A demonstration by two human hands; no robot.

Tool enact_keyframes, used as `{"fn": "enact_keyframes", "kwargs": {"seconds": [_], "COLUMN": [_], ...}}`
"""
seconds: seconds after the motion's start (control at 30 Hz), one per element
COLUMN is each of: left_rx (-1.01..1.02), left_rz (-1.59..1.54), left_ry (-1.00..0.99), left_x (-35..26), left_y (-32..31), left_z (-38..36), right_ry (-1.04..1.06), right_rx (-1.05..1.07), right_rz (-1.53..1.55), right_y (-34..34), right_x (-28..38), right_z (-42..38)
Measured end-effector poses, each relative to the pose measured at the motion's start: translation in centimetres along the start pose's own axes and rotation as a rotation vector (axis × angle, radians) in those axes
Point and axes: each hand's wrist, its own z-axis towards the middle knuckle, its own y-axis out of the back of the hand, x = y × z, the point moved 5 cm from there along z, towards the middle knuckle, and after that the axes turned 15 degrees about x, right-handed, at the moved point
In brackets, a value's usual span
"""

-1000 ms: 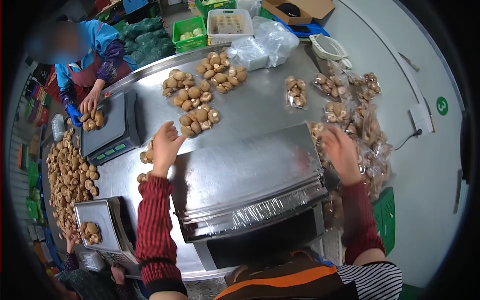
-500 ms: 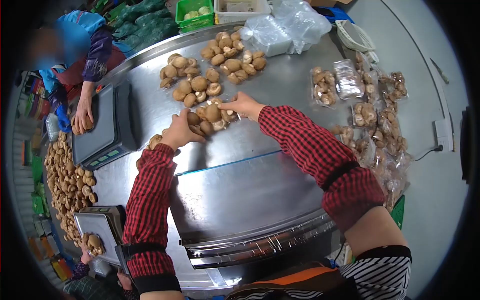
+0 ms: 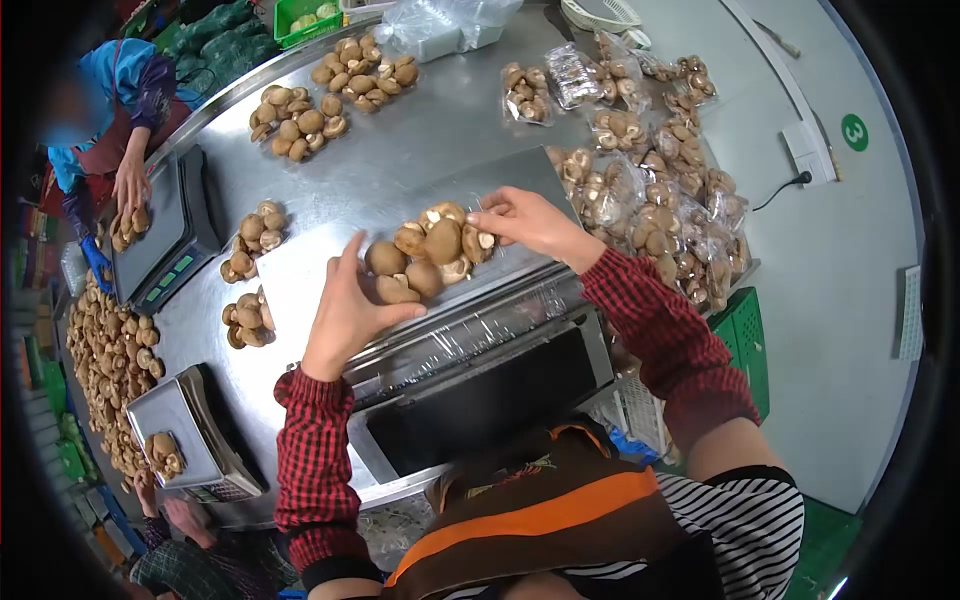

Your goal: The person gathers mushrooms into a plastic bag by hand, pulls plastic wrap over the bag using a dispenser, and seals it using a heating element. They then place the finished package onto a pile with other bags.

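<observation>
A tray of shiitake mushrooms [image 3: 442, 243] is between my two hands, over the flat metal plate of a wrapping station [image 3: 300, 295]. My left hand [image 3: 345, 315] grips its left end, thumb towards me and fingers on the far side. At the other end, my right hand [image 3: 528, 222] pinches the edge with thumb and fingers beside an upturned cap. The mushrooms hide most of the tray, which seems to be clear plastic. Just in front of them runs a roller strip with clear film [image 3: 465, 345].
Scales [image 3: 160, 235] and a mushroom heap [image 3: 105, 375] stand left, where two other people handle mushrooms. More mushroom portions [image 3: 298, 122] lie at the back. Wrapped packs [image 3: 665, 220] are piled right, near a green crate [image 3: 745, 345]. Plastic bags [image 3: 440, 25] lie at the far edge.
Both hands have brought the tray of mushrooms from the tabletop beyond the plate towards me, over the plate. My view has shifted right and down.
</observation>
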Motion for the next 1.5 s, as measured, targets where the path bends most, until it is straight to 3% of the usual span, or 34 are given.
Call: {"fn": "enact_keyframes", "kwargs": {"seconds": [0.03, 0.1, 0.17, 0.2, 0.23, 0.27, 0.3, 0.37, 0.43, 0.47, 0.5, 0.53, 0.57, 0.63, 0.7, 0.73, 0.77, 0.8, 0.83, 0.87, 0.97, 1.07, 1.1, 1.17, 1.2, 1.23, 1.3, 1.43, 1.5], "left_rx": [0.000, -0.476, -0.421, -0.432, -0.431, -0.441, -0.347, -0.419, -0.131, 0.040, 0.251, 0.229, -0.005, -0.434, -0.453, -0.427, -0.362, -0.259, -0.138, -0.082, -0.125, 0.003, -0.009, 0.036, -0.006, -0.028, 0.032, 0.203, 0.111], "left_rz": [0.005, -0.058, 0.410, 0.478, 0.545, 0.614, 0.471, 0.156, -0.824, -1.303, -1.603, -1.493, -1.312, -1.515, -0.607, -0.401, -0.229, -0.137, 0.028, 0.224, 0.274, 0.146, 0.150, -0.085, -0.056, -0.055, -0.298, -0.593, -0.445], "left_ry": [-0.002, 0.041, 0.486, 0.449, 0.416, 0.350, 0.300, 0.202, 0.402, 0.355, 0.290, 0.074, -0.094, -0.316, -0.420, -0.349, -0.140, -0.105, -0.212, -0.248, -0.324, -0.211, -0.213, -0.187, -0.222, -0.228, -0.212, 0.064, -0.006], "left_x": [-0.4, -0.5, 3.1, 3.4, 3.6, 2.8, 2.9, 5.0, 5.0, 2.8, 1.6, 0.2, -1.0, -4.3, -1.9, -0.5, 1.6, 4.1, 3.7, 3.6, 0.4, 0.8, 0.7, 0.8, 1.2, 1.2, 1.7, 5.4, 6.3], "left_y": [-0.6, 0.0, -1.6, -3.1, -4.7, -5.3, -5.6, -6.2, -6.4, -6.9, -6.5, -3.6, -0.2, 4.8, 7.1, 6.6, 4.8, 2.3, 0.6, -0.6, 0.1, -0.4, -0.2, -0.4, -0.6, -0.5, -0.6, -1.1, -2.0], "left_z": [-1.7, -6.8, -11.0, -11.4, -11.9, -11.5, -10.7, -10.6, -13.2, -14.0, -14.2, -14.0, -13.6, -10.2, -4.5, -1.5, 0.8, 2.7, 2.7, 2.4, 0.2, 0.6, 0.5, 0.0, -0.1, -0.4, -0.8, -2.2, -2.1], "right_ry": [0.013, -0.022, -0.283, -0.357, -0.161, -0.065, 0.033, 0.098, -0.156, -0.312, -0.270, 0.028, 0.299, 0.610, 0.520, 0.522, 0.513, 0.342, 0.169, 0.170, 0.096, -0.093, -0.083, -0.302, -0.346, -0.335, -0.116, 0.060, 0.210], "right_rx": [-0.061, -0.145, 0.003, 0.020, -0.144, -0.198, -0.254, -0.296, 0.132, 0.276, 0.467, 0.315, 0.163, 0.281, -0.247, -0.175, -0.104, -0.035, 0.033, 0.041, 0.075, 0.338, 0.338, 0.575, 0.518, 0.515, 0.517, 0.349, -0.071], "right_rz": [-0.021, -0.532, -0.695, -0.635, -0.799, -0.732, -0.662, -0.588, 0.950, 1.348, 1.485, 1.101, 0.701, 1.392, 0.996, 0.746, 0.494, 0.513, 0.528, 0.517, 0.386, 0.023, 0.015, -0.044, -0.286, -0.307, -0.334, -0.135, -0.092], "right_y": [0.3, 2.1, 2.0, 0.8, -0.9, -2.1, -3.1, -3.0, -3.4, -4.9, -5.1, -2.6, -0.2, 3.5, 5.1, 5.1, 4.5, 3.3, 2.0, 1.7, 0.8, 1.7, 2.2, 2.3, 3.3, 3.7, 3.5, 2.2, 2.2], "right_x": [-0.1, 0.3, -2.6, -2.9, -3.6, -4.1, -4.0, -3.8, -6.0, -4.9, -3.2, -0.1, 3.3, 6.4, 8.7, 6.8, 3.5, 1.0, -0.8, -0.8, -0.7, 2.5, 2.6, 1.5, 1.3, 1.2, 1.4, -1.6, -2.2], "right_z": [-1.9, -7.3, -11.4, -12.6, -12.8, -12.3, -11.9, -12.7, -14.5, -15.6, -16.1, -15.7, -15.2, -10.0, -4.2, -0.5, 3.0, 4.5, 5.2, 5.4, 4.4, 5.1, 5.3, 5.1, 5.2, 4.6, 2.6, 0.3, -0.6]}}
